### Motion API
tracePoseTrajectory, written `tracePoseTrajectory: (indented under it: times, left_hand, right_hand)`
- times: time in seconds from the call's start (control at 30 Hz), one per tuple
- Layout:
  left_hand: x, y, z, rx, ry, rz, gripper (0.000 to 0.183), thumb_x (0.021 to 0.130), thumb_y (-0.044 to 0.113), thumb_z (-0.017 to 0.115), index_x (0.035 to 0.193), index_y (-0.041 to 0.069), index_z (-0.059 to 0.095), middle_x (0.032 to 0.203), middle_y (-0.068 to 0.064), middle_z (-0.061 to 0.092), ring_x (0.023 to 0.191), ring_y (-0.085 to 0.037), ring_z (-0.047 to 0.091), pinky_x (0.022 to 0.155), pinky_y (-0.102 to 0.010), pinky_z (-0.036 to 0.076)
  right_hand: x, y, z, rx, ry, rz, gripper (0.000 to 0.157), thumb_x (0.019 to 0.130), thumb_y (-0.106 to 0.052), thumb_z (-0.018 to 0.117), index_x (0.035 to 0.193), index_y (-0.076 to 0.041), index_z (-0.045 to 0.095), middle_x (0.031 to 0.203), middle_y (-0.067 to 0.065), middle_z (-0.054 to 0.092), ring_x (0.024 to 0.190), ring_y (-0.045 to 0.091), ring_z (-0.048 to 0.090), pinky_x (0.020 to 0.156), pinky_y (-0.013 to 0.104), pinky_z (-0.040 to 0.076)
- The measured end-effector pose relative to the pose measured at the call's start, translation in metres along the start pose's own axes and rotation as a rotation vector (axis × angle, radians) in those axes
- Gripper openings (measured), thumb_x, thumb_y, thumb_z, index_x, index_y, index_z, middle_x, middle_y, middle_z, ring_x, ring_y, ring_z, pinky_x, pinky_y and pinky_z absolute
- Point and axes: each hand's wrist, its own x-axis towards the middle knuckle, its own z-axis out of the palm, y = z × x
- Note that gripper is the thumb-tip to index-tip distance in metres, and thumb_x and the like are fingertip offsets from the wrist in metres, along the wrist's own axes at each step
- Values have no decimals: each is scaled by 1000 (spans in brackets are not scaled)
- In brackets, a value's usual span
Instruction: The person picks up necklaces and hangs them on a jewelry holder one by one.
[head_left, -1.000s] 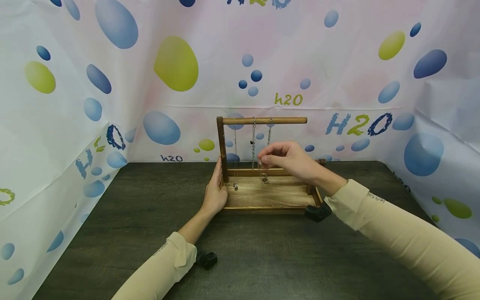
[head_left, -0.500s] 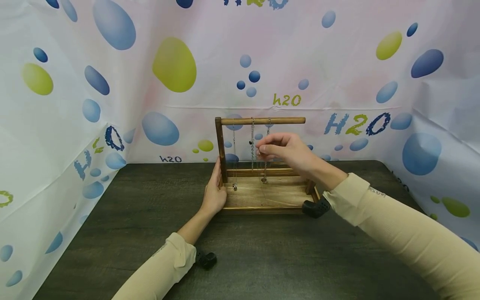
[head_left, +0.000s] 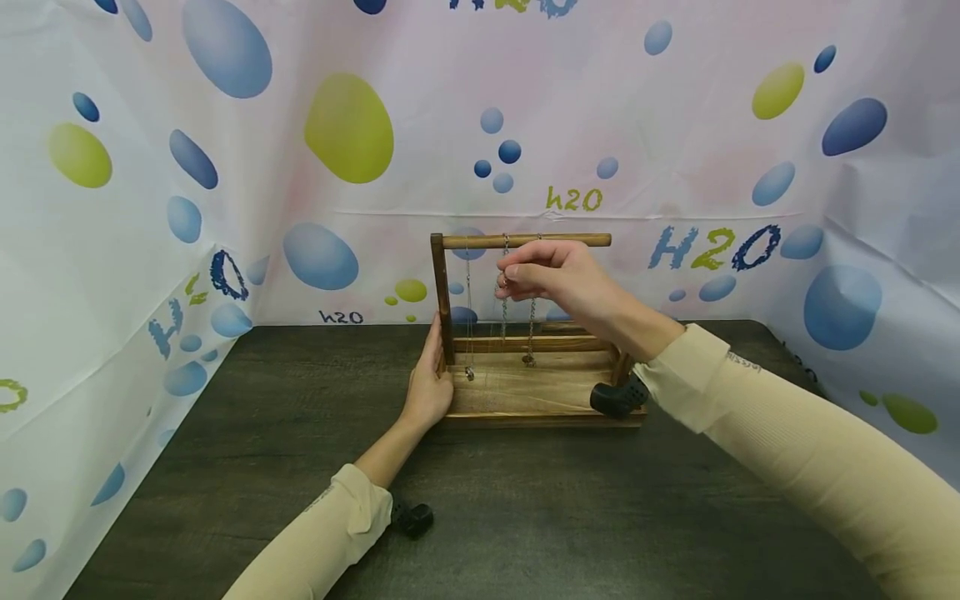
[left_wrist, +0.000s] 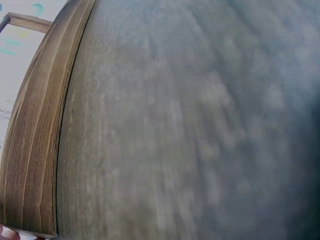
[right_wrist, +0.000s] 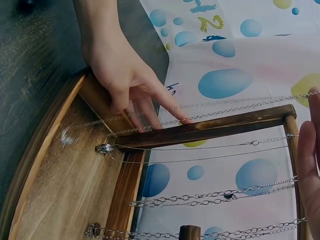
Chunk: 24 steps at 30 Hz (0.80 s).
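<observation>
My left hand [head_left: 429, 392] grips the left end of a wooden jewellery stand [head_left: 540, 421], its thumb over the tray wall and its fingers along the outside by the post. My right hand [head_left: 566, 279] pinches the top of a silver chain necklace [right_wrist: 240, 107] in front of the stand's bar; its lower end is blurred over the tray. Three necklaces hang from the bar [head_left: 573, 240]: a thin one with a ring-like pendant [right_wrist: 104, 148], a chain with a small dark bead [right_wrist: 228, 196], and a thicker chain [right_wrist: 270, 227] partly behind my right hand.
The stand is on a dark wooden table [head_left: 480, 508]. A white sheet [head_left: 420, 167] printed with blue and green drops rises behind and at both sides. A short wooden peg [right_wrist: 190, 232] shows near the stand's other end.
My right hand has moved up and to the left with the necklace, from near the thicker chain to in front of the middle one. My left hand has kept its place on the stand.
</observation>
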Motion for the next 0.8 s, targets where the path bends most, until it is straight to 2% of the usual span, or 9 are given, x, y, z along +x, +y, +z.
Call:
tracePoseTrajectory:
  times: [0.27, 0.37, 0.5, 0.57, 0.7, 0.8]
  left_hand:
    - [1, -2, -1, 4, -1, -8, 100, 87, -24, 35, 163, 35, 6, 167, -1, 8, 150, -27, 20, 115, -45, 33]
    - [1, -1, -1, -2, -1, -6, 100, 86, -24, 35, 163, 35, 6, 167, -1, 9, 150, -27, 20, 112, -44, 36]
    - [1, -2, -1, -8, -6, -7, 100, 87, -24, 35, 163, 34, 6, 167, -1, 9, 150, -26, 20, 99, -41, 42]
    - [1, -2, -1, -10, -7, -5, 99, 87, -23, 35, 163, 33, 6, 167, -1, 9, 150, -26, 19, 92, -41, 42]
    - [1, -2, -2, -16, -9, -5, 100, 87, -24, 34, 163, 34, 6, 167, -1, 8, 150, -27, 19, 97, -41, 42]
    - [0, -1, -2, -11, -10, -7, 100, 87, -24, 34, 163, 34, 6, 167, -1, 8, 150, -26, 19, 111, -42, 37]
  right_hand:
    - [10, -1, 1, 45, 56, -27, 18, 98, 1, 60, 100, -7, 76, 92, 9, 73, 79, 22, 73, 84, 41, 59]
    - [11, 0, 0, 49, 73, -25, 16, 98, 1, 61, 102, -4, 75, 92, 9, 73, 78, 21, 72, 83, 38, 59]
    - [14, 2, -3, 36, 102, -22, 15, 98, -1, 61, 105, 0, 74, 94, 10, 73, 79, 22, 72, 84, 40, 58]
    - [15, 4, -5, 19, 116, -23, 16, 99, -2, 60, 107, 1, 73, 95, 11, 73, 80, 22, 72, 84, 39, 58]
    - [18, 7, -10, -5, 138, -16, 21, 100, -4, 59, 115, 9, 68, 97, 11, 73, 81, 21, 72, 81, 35, 59]
    - [19, 9, -15, -4, 156, 3, 24, 100, -5, 60, 118, 10, 66, 98, 12, 73, 82, 22, 72, 82, 34, 59]
